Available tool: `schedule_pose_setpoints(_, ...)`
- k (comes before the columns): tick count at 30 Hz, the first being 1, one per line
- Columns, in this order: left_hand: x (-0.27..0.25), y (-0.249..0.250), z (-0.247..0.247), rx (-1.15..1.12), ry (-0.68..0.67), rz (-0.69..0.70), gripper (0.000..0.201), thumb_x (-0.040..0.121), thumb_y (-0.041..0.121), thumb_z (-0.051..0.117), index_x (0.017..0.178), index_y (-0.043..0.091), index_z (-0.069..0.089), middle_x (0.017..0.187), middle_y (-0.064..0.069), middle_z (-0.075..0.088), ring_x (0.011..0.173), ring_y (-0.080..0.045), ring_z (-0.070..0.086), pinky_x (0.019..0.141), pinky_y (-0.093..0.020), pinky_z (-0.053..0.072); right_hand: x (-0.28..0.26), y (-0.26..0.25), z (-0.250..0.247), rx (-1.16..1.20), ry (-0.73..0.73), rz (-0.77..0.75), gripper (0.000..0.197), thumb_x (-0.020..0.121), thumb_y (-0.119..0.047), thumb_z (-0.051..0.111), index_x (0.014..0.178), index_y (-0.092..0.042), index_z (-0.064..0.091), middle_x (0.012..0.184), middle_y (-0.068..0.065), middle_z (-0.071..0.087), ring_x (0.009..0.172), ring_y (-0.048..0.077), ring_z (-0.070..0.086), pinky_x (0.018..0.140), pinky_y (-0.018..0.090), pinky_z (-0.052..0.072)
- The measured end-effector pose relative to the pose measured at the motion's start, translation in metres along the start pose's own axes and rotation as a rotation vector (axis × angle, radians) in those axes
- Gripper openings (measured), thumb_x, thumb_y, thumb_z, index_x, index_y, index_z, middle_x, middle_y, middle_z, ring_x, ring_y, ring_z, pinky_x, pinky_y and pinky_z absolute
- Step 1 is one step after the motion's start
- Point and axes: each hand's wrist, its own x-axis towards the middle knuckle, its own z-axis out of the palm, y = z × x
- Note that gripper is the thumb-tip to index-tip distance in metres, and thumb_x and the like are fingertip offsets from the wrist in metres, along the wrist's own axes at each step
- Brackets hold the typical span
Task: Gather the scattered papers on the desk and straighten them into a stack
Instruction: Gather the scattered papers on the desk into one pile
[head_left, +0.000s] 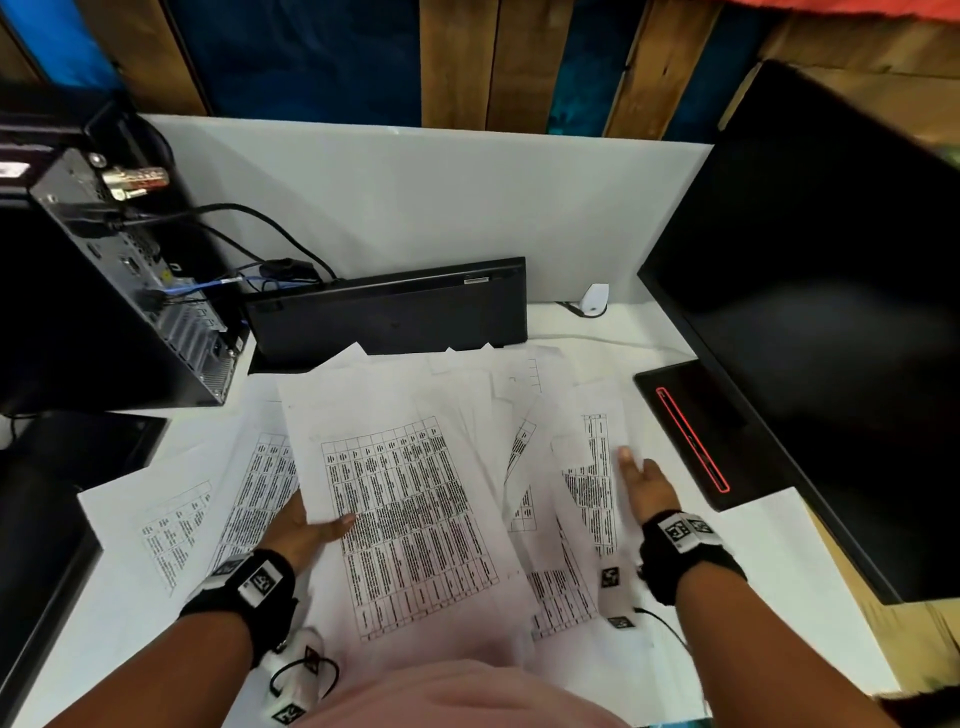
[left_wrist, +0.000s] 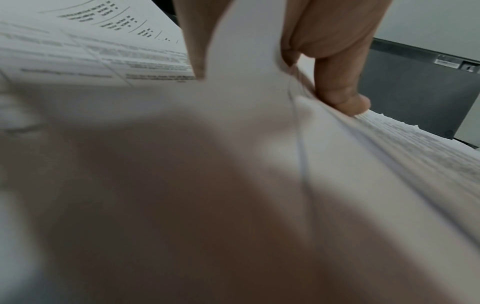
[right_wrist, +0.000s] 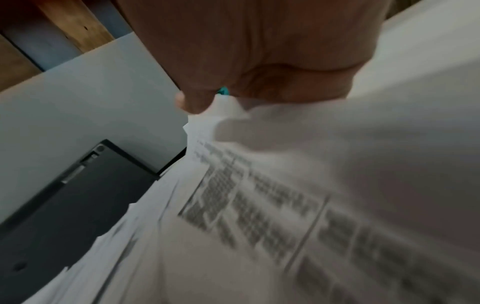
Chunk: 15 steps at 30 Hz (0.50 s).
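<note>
Your left hand (head_left: 306, 530) pinches the top sheet (head_left: 400, 519) at its left long edge: the thumb lies on the printed face and the fingers (left_wrist: 340, 86) curl under a bundle of several sheets, as the left wrist view confirms. Your right hand (head_left: 647, 483) lies flat with straight fingers, palm down, on the right edge of the spread papers (head_left: 587, 499); it holds nothing.

The top sheet is white, printed with a dense black table. Its long axis runs from the near edge of the desk (head_left: 779, 571) toward the far edge, tilted slightly leftward at the far end. More sheets of the same kind fan out beneath it. Those on the left (head_left: 176, 519) lean toward the left edge of the desk; those on the right run almost straight front to back. The whole spread occupies the middle of the desk.

A black keyboard (head_left: 389, 312) stands on edge at the far side, touching the far ends of the papers. A computer tower (head_left: 119, 291) sits at the far left corner. A monitor (head_left: 821, 312) fills the right side, with its base (head_left: 691, 431) just beside your right hand.
</note>
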Motion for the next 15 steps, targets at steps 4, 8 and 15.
schedule_pose_setpoints(4,0.000,-0.001,0.000,0.023,0.016,0.010,0.067,0.079,-0.004,0.069,0.139,0.006,0.041,0.135,-0.015,0.055,0.111,-0.020,0.051,0.097,-0.032,0.036,-0.016,-0.007,0.027,0.051,0.015,0.003,0.068,0.078,-0.040,0.074,0.127,-0.004,0.044,0.120,0.012,0.056,0.119,0.034,0.053,0.097,0.037,0.046)
schedule_pose_setpoints(8,0.000,-0.003,-0.002,0.022,0.021,-0.001,0.067,0.078,-0.004,0.070,0.138,0.007,0.043,0.132,-0.014,0.057,0.111,-0.022,0.052,0.099,-0.034,0.036,-0.019,-0.009,0.020,-0.087,0.171,-0.067,0.014,0.088,-0.018,0.061,0.083,-0.008,0.053,0.088,0.014,0.062,0.093,0.035,0.065,0.072,0.031,0.050)
schedule_pose_setpoints(15,-0.001,-0.001,-0.005,0.112,0.024,-0.028,0.070,0.077,0.007,0.075,0.138,0.015,0.042,0.127,0.000,0.058,0.117,-0.020,0.051,0.105,-0.040,0.033,-0.069,-0.085,-0.066,-0.109,0.726,-0.431,0.012,0.092,-0.015,0.052,0.095,-0.004,0.057,0.094,0.027,0.067,0.088,0.043,0.064,0.072,0.039,0.049)
